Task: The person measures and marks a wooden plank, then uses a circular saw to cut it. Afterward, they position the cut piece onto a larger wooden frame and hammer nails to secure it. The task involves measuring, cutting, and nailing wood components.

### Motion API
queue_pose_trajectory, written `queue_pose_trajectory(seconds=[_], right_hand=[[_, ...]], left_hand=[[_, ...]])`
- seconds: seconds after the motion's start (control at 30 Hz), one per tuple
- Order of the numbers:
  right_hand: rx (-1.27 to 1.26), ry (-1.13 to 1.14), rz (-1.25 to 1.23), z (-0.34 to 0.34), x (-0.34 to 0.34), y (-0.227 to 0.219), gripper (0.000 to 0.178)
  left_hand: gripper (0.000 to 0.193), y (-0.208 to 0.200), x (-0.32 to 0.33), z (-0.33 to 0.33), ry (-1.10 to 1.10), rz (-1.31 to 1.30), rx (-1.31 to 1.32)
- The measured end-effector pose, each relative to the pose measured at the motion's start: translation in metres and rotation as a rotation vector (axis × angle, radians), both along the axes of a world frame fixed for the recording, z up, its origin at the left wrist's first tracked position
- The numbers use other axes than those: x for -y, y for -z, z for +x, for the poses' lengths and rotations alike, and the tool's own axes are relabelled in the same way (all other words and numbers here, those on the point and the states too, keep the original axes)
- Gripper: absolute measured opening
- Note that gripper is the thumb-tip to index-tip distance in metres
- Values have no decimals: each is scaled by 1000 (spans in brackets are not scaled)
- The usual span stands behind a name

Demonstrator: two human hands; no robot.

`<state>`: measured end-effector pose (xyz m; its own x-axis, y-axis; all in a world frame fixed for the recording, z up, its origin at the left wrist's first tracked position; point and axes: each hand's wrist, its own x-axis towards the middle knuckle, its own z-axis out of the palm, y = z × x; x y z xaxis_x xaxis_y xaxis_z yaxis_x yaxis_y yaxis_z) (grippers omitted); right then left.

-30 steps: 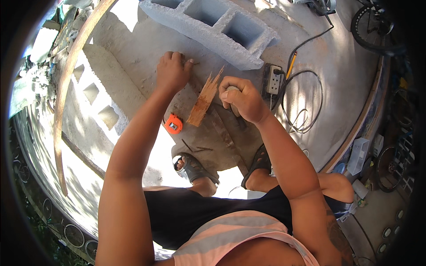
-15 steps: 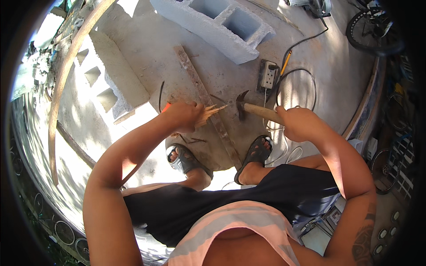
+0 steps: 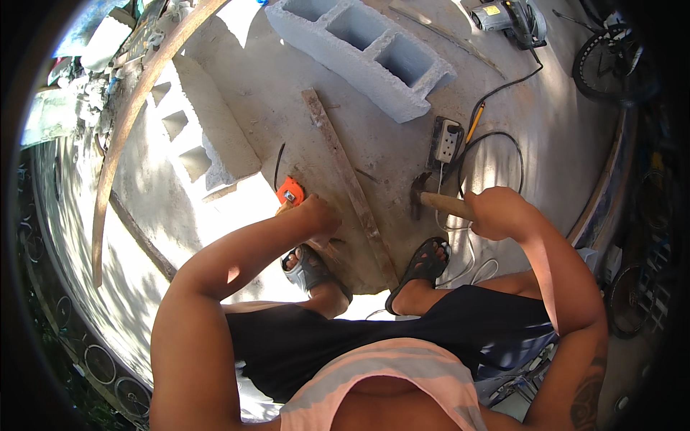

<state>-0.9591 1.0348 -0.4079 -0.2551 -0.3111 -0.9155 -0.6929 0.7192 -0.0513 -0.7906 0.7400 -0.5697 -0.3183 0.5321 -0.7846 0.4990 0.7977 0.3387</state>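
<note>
My right hand (image 3: pixel 496 213) is closed round the wooden handle of a claw hammer (image 3: pixel 447 205), whose dark head points left, over the concrete floor. My left hand (image 3: pixel 321 218) is closed on a splintered piece of wood (image 3: pixel 284 207). One tan end pokes out beside an orange tape measure (image 3: pixel 290 189), and the splintered end is blurred near my left sandal. Between my hands, a long, narrow, weathered wooden strip (image 3: pixel 346 179) lies on the floor, running down between my feet. My left fingers are mostly hidden behind the back of the hand.
A grey hollow concrete block (image 3: pixel 341 54) lies ahead, another block (image 3: pixel 219 126) at the left. A power strip (image 3: pixel 445 141) with a black cable sits on the right, near a circular saw (image 3: pixel 507 18). A long curved wooden strip (image 3: pixel 118 136) runs down the left side.
My left hand has turned, swinging the splintered wood from pointing right to pointing down toward my left foot. The tape measure is now more exposed. The hammer has moved away from the left hand.
</note>
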Motion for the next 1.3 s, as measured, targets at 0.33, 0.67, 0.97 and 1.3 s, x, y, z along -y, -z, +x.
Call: queue_pose_trajectory(seconds=[0.33,0.67,0.97,1.3], right_hand=[[8,5,-29,2,4,-2,43],[50,46,45,4,5,-12,46],[12,59,47,-25,-12,-50,43],[16,136,203,-36,-50,-72,46]], left_hand=[[33,77,-37,-32,-241,299,-654],[34,74,-28,6,82,524,-776],[20,51,-34,-7,227,481,-519],[16,-198,40,-109,262,162,-370]])
